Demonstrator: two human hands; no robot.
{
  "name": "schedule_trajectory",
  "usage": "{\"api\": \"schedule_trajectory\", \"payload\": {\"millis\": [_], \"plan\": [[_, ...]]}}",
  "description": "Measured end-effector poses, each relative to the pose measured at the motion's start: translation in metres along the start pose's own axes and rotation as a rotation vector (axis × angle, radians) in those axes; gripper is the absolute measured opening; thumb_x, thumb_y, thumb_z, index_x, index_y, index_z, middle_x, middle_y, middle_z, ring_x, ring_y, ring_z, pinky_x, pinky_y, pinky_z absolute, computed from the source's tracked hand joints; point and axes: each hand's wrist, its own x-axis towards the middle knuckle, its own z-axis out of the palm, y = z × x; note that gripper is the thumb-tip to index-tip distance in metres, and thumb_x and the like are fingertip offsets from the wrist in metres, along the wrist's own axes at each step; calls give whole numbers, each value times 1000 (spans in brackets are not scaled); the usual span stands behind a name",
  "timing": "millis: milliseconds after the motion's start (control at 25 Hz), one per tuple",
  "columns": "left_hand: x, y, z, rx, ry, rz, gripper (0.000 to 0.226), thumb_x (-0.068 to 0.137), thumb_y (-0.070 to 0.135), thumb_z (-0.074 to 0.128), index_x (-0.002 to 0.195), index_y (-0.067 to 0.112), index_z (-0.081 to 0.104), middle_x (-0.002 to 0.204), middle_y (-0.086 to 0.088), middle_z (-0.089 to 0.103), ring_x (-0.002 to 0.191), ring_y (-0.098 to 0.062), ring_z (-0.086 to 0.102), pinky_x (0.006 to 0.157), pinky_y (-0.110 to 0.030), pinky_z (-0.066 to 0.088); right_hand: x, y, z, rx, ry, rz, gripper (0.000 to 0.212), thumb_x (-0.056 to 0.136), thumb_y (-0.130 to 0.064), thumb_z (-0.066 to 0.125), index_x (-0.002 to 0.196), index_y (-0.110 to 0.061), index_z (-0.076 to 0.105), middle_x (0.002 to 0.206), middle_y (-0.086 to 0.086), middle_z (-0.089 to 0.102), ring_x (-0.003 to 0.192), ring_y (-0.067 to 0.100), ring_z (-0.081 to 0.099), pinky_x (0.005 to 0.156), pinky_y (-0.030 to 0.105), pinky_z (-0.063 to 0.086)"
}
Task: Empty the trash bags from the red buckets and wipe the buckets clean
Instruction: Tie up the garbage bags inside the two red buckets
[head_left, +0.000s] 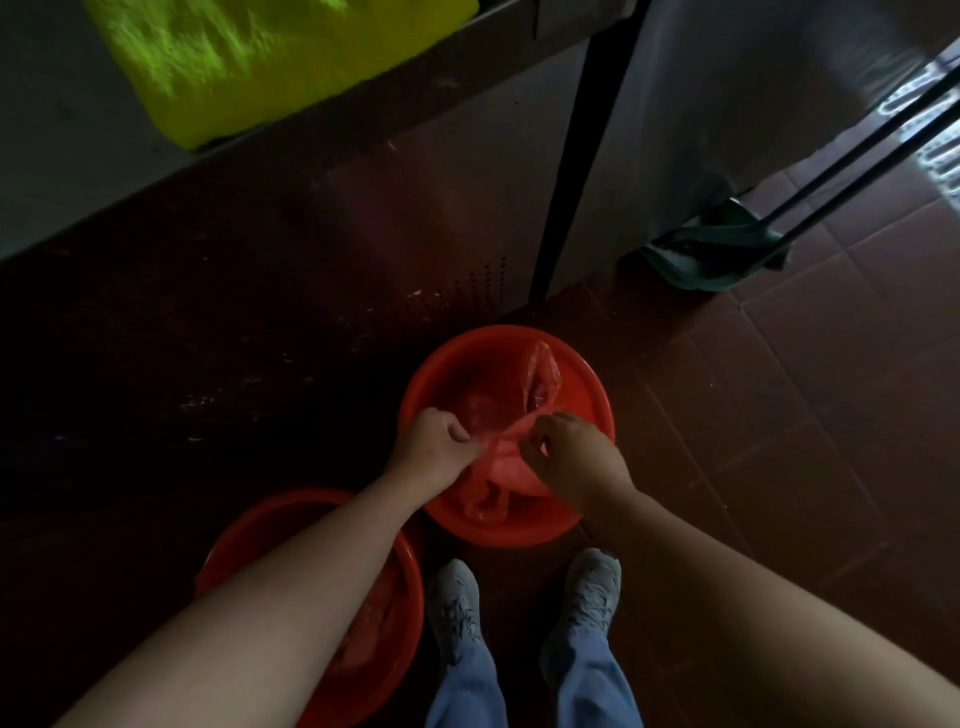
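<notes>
Both sets of fingers pinch the thin red trash bag (501, 452) — left hand (434, 449), right hand (574, 457) — gathering it over the red bucket (506, 436) on the tiled floor (779, 441); emptying is underway, lifting it clear likely comes next — a second bucket (311, 597) waits beside.
</notes>
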Motion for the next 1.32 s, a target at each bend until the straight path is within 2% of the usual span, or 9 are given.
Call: {"api": "schedule_trajectory", "payload": {"millis": [120, 280, 400, 680, 800, 920, 1080, 1200, 1320], "plan": [[7, -3, -5, 109, 137, -25, 22, 82, 24, 74, 65, 21, 62, 69, 4, 65, 69, -14, 65, 62, -26, 52, -4, 13, 4, 45, 88, 135, 12, 97, -35, 59, 94, -24, 64, 93, -12, 56, 72, 4, 53, 53, 22, 39], [21, -17, -17, 53, 240, -214, 29, 87, 24, 69, 61, 14, 61, 62, -1, 62, 58, -17, 61, 60, -28, 52, -6, 35, -2, 465, 253, 549, 22, 97, -32, 58, 80, -20, 63, 76, 3, 67, 64, 21, 66, 60, 43, 58], [25, -23, -22, 73, 240, -238, 25, 85, 28, 69, 67, 13, 62, 68, -3, 65, 64, -22, 65, 66, -34, 58, -9, 51, -7, 557, 378, 732, 28, 98, -25, 57, 72, -13, 56, 71, 5, 61, 63, 20, 59, 56, 36, 49], [28, -22, -20, 126, 177, -98, 7, 89, 28, 64, 82, 28, 62, 81, 5, 65, 69, -15, 65, 60, -32, 57, -5, 73, -14, 100, 151, 540, 15, 100, -31, 59, 97, -24, 46, 101, -2, 52, 79, 15, 55, 60, 31, 42], [29, -20, -14, 128, 117, -35, 19, 94, 18, 57, 80, 26, 67, 72, 4, 65, 60, -14, 63, 53, -29, 53, 2, 75, -11, -45, 33, 277, 8, 101, -20, 54, 100, -26, 60, 101, -4, 54, 82, 14, 57, 60, 25, 41], [34, -15, -13, 4, 0, -36, 24, 93, 7, 54, 80, 19, 69, 75, 5, 66, 69, -16, 63, 60, -25, 49, 14, 64, -14, 190, -100, 316, 24, 97, -6, 59, 83, -25, 63, 91, 0, 66, 71, 9, 59, 58, 21, 49], [33, -6, -9, -225, -158, -32, 16, 93, 6, 56, 82, 11, 66, 82, 3, 71, 82, -15, 66, 85, -39, 55, 17, 38, -15, 613, -232, 471, 14, 97, -10, 57, 89, -14, 67, 83, 1, 65, 72, 15, 60, 59, 22, 46], [37, -4, -10, -253, -183, -29, 12, 85, 20, 61, 73, 17, 59, 73, 1, 67, 71, -17, 60, 77, -42, 54, 17, 25, -12, 686, -265, 489, 20, 99, -27, 57, 95, -11, 69, 86, 8, 70, 80, 24, 68, 72, 31, 55], [39, -6, -10, -58, -132, -6, 20, 85, 24, 67, 72, 18, 53, 67, 1, 61, 59, -14, 57, 59, -28, 47, 17, 26, -5, 559, -198, 535, 24, 100, -37, 59, 100, -17, 72, 91, 8, 74, 83, 23, 73, 77, 36, 61]]}}
